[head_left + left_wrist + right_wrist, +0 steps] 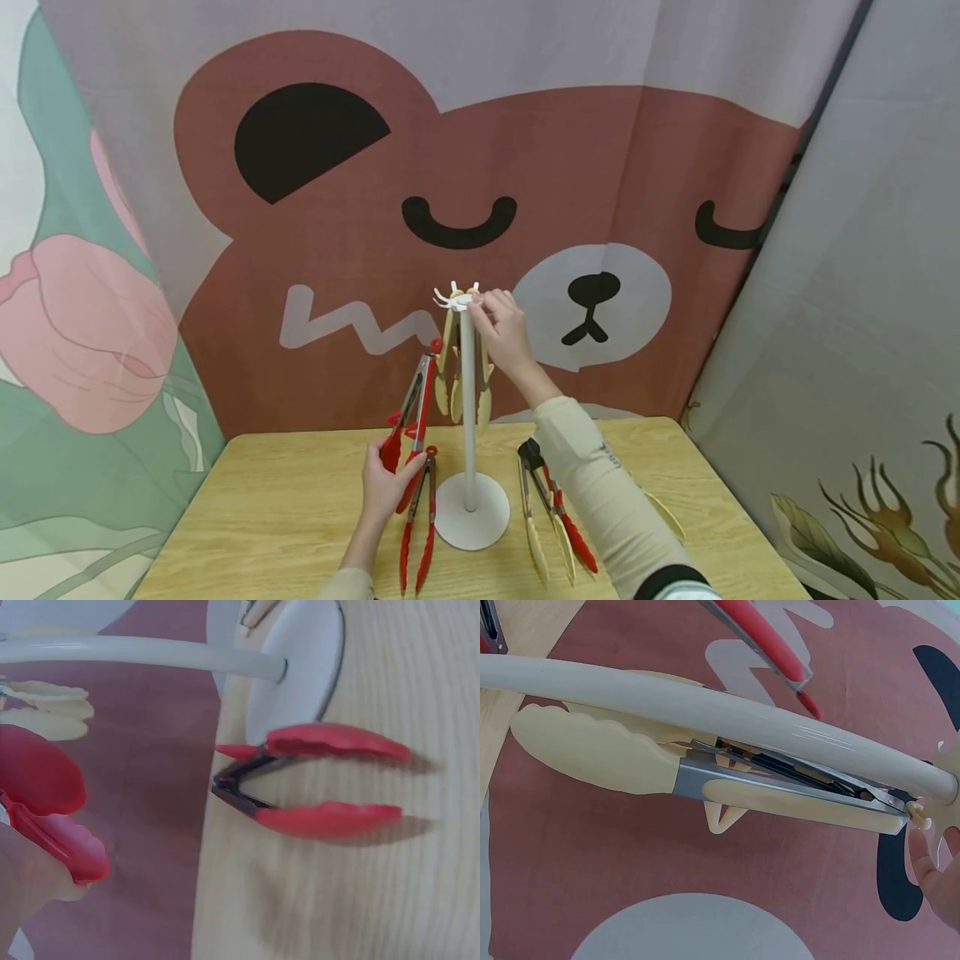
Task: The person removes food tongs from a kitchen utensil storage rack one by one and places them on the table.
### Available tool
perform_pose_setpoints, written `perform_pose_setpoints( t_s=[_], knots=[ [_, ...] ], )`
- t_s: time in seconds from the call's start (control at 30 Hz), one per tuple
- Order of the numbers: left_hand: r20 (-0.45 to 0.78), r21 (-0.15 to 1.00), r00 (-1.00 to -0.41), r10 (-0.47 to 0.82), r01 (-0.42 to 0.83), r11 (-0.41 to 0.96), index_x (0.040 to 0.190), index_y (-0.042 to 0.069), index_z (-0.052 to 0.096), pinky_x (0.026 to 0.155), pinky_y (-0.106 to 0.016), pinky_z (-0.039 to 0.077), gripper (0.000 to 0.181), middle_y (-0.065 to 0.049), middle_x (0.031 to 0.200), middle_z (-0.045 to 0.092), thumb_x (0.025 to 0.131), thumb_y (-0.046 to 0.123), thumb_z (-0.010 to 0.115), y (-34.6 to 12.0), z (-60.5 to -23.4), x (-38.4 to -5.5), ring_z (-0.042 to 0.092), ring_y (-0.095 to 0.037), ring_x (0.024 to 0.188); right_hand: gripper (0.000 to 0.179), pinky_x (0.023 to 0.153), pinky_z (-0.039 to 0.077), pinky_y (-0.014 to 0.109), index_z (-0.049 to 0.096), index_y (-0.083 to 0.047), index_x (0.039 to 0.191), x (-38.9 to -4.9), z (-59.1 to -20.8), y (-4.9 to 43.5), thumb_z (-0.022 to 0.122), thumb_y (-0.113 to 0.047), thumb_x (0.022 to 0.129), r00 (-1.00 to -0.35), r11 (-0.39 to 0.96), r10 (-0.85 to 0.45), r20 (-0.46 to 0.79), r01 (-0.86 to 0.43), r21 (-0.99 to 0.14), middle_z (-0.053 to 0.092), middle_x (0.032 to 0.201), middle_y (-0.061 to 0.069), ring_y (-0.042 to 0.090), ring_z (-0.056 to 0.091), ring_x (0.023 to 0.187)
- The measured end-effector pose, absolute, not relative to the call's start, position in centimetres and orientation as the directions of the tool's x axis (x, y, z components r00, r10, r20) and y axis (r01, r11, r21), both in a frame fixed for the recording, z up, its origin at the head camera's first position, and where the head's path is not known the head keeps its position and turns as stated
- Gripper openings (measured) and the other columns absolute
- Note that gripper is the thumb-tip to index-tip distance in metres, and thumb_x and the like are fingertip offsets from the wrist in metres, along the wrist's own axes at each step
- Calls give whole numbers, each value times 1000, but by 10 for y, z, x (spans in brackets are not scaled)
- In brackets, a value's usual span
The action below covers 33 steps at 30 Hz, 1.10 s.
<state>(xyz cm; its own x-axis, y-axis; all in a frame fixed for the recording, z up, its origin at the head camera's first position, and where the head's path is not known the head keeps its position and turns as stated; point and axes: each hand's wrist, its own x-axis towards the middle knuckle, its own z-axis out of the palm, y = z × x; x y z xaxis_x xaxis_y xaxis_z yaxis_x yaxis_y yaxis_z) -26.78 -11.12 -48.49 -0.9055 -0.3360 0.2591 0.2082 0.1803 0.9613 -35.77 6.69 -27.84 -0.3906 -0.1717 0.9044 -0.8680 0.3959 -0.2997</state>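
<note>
The left hand (pixel 381 490), fingers curled, grips the red-tipped tongs (pixel 427 393) by their lower end, holding them raised left of the white hook stand (pixel 468 408). The right hand (pixel 504 329) pinches the stand's top between thumb and bent fingers. Cream tongs (pixel 592 754) hang from its hooks. On the wooden table (pixel 262 492), smaller red tongs (pixel 337 819) lie near left of the base; cream-tipped tongs (pixel 536 546) and another red-tipped pair (pixel 576 537) lie right.

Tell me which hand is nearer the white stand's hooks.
The right. The right hand is up at the hooks; the left hand is well below them, to their left, holding red tongs.
</note>
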Motion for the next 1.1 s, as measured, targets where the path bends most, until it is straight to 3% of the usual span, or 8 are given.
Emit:
perform_pose_setpoints(
  t_s=[0.2,0.77,1.1],
  knots=[
    [236,962,-896,-375,162,218,116,-7,40,82,-46,39,65,-21,107,49,69,19,76,-116,-499,-265,47,-33,96,18,63,40,30,59,-1,74,-356,-278,67,51,-10,87,-396,397,-176,901,-867,-303,57,76,8,21,48,73],
    [211,966,-880,-425,121,228,111,-9,42,80,-46,39,62,-21,102,51,69,20,77,-117,-523,-256,48,-31,93,18,63,39,31,58,-2,72,-355,-278,67,52,-9,87,-396,387,-173,902,-869,-307,56,74,8,21,47,72],
    [150,968,-890,-430,45,245,116,-11,39,83,-46,39,70,-25,107,49,70,27,75,-119,-533,-252,48,-34,97,19,63,38,31,58,-2,71,-356,-278,66,51,-10,87,-399,385,-166,902,-868,-313,55,73,7,21,46,72]
  ],
)
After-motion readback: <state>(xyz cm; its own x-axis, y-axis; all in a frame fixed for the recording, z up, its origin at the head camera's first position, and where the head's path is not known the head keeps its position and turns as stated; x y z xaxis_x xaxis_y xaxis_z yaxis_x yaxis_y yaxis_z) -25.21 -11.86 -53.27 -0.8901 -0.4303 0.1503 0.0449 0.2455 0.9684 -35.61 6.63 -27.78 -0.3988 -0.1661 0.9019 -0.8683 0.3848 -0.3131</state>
